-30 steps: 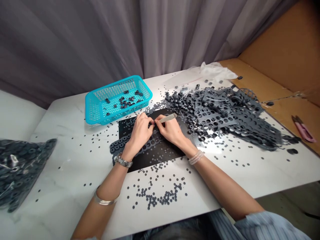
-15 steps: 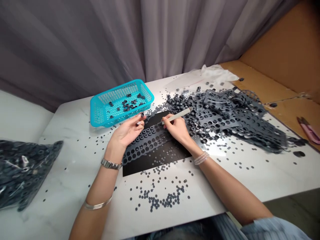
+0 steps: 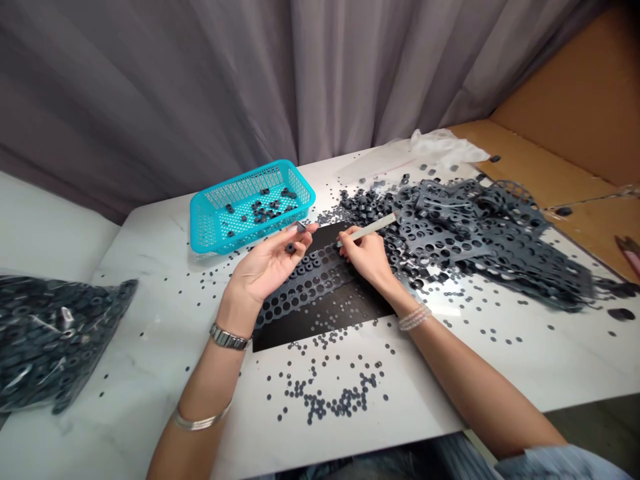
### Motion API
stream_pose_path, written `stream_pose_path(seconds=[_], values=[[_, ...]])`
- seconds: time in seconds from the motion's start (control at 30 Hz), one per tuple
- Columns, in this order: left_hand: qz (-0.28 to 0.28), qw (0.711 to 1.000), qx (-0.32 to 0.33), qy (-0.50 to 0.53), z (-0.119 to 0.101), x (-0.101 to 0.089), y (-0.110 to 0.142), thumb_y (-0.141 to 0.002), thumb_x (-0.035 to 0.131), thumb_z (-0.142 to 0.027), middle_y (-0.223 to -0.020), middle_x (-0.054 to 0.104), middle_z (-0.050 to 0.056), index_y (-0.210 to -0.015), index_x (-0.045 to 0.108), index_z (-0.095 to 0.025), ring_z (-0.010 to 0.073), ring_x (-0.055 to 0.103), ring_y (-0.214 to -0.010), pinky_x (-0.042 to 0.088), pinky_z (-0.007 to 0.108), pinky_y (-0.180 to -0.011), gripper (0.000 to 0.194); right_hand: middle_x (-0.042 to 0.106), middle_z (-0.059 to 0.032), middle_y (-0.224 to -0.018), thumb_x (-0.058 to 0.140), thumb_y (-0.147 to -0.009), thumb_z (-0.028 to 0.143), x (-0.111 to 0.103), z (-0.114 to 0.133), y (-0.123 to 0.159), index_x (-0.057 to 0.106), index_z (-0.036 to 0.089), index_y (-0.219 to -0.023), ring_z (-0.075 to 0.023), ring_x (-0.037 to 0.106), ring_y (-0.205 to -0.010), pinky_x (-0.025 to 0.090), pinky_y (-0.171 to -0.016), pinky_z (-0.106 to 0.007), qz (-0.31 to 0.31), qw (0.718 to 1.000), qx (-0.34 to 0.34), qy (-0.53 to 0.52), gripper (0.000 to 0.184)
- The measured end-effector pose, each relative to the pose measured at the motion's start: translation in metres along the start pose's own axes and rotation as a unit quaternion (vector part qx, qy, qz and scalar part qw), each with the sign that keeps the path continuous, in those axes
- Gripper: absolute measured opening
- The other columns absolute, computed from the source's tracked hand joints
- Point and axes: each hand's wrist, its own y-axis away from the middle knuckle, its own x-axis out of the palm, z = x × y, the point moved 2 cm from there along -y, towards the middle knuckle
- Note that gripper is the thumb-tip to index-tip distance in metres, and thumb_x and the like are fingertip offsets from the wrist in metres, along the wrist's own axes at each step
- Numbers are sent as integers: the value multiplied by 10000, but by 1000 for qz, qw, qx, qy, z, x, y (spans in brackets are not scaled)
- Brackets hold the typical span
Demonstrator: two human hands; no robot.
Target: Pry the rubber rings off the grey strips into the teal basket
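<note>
The grey curtain (image 3: pixel 330 67) forms the far backdrop, with the white table (image 3: pixel 415 393) in front of it and brown cardboard (image 3: pixel 575 93) at the far right. A heap of dark perforated sheets (image 3: pixel 475 227) occupies the right side of the table; thick dark pieces (image 3: pixel 363 203) are piled along its left edge. A clear bag (image 3: pixel 55 333) packed with dark rings lies at the left. The turquoise basket (image 3: pixel 200 230), at the far left of centre, contains a scattering of small dark pieces. A thin white plastic bag (image 3: pixel 440 147) lies beyond the heap. At centre, a black sheet (image 3: pixel 280 333) lies beneath a perforated strip (image 3: pixel 310 287), with a row of rings along the strip's far part. The left hand (image 3: pixel 265 263), palm up near the basket's near side, has its fingers curled in a narrow grip on small dark pieces (image 3: pixel 291 248). The right hand (image 3: pixel 367 257) is closed around a pale pen-like tool (image 3: pixel 375 227), held at a slant, its tip at the far edge of the strip; contact cannot be confirmed. A pink-handled tool (image 3: pixel 631 257) is partly visible at the right edge. Small dark discs (image 3: pixel 325 407) are scattered over the near part of the table.
</note>
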Motion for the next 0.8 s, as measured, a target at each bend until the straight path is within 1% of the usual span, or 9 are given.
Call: stream_pose_path(seconds=[0.2, 0.3, 0.4, 0.5, 0.57, 0.63, 0.7, 0.73, 0.8], values=[[-14, 1000, 4, 6, 1, 9, 5, -831, 468, 36, -1046, 658, 186, -916, 600, -47, 180, 663, -950, 574, 182, -720, 178, 631, -22, -568, 506, -854, 358, -1, 4, 2, 626, 186, -709, -168, 569, -522, 416, -545, -264, -1, 1000, -11, -1, 255], [-9, 1000, 4, -13, 1, 8, 5, -736, 417, 104, -1061, 644, 171, -875, 601, -70, 186, 648, -991, 566, 210, -757, 289, 624, -19, -561, 506, -858, 366, -2, 8, 3, 628, 184, -720, -163, 562, -517, 414, -543, -261, 3, 1000, -10, -16, 259], [-3, 999, 16, -51, 1, 1, 0, -563, 405, 108, -901, 621, 115, -834, 611, -80, 135, 629, -830, 519, 190, -650, 389, 628, -16, -572, 497, -866, 369, -2, 13, 5, 637, 179, -748, -153, 554, -518, 407, -541, -254, 28, 999, -9, -37, 264], [-33, 977, 91, -191, 3, -8, -6, -575, 475, 16, -721, 527, 31, -761, 629, -101, 71, 463, -586, 378, 182, -499, 269, 630, -11, -581, 497, -865, 338, -3, 19, 8, 629, 175, -734, -142, 548, -527, 392, -547, -246, 62, 997, -17, -41, 247], [-77, 903, 162, -391, 6, -13, -9, -670, 550, -82, -657, 490, -4, -749, 662, -135, 79, 384, -541, 325, 215, -494, 148, 620, -3, -567, 504, -855, 305, -2, 23, 9, 616, 174, -701, -134, 537, -525, 378, -553, -243, 87, 996, -28, -21, 232], [-89, 773, 196, -597, 13, -15, -11, -731, 605, -189, -600, 482, -20, -785, 705, -177, 107, 394, -543, 335, 252, -541, 114, 610, 4, -558, 505, -851, 276, -1, 27, 11, 608, 175, -676, -128, 524, -525, 364, -560, -242, 110, 993, -44, 3, 227], [-60, 658, 201, -723, 21, -15, -12, -756, 624, -240, -628, 556, -2, -852, 731, -202, 152, 482, -608, 384, 293, -627, 148, 605, 8, -559, 499, -857, 262, 0, 29, 13, 598, 178, -656, -125, 512, -524, 352, -566, -245, 122, 990, -59, 21, 239], [-42, 620, 203, -757, 24, -16, -13, -764, 625, -239, -700, 618, 20, -890, 734, -205, 178, 532, -671, 407, 314, -681, 170, 604, 9, -562, 496, -860, 259, 1, 29, 13, 592, 180, -649, -124, 507, -524, 349, -570, -247, 126, 989, -66, 28, 245], [-21, 573, 208, -792, 29, -17, -14, -778, 618, -215, -891, 688, 66, -960, 726, -203, 223, 592, -803, 428, 344, -781, 212, 603, 10, -570, 489, -869, 260, 2, 30, 14, 580, 185, -639, -126, 505, -528, 347, -579, -251, 128, 988, -78, 40, 258]])
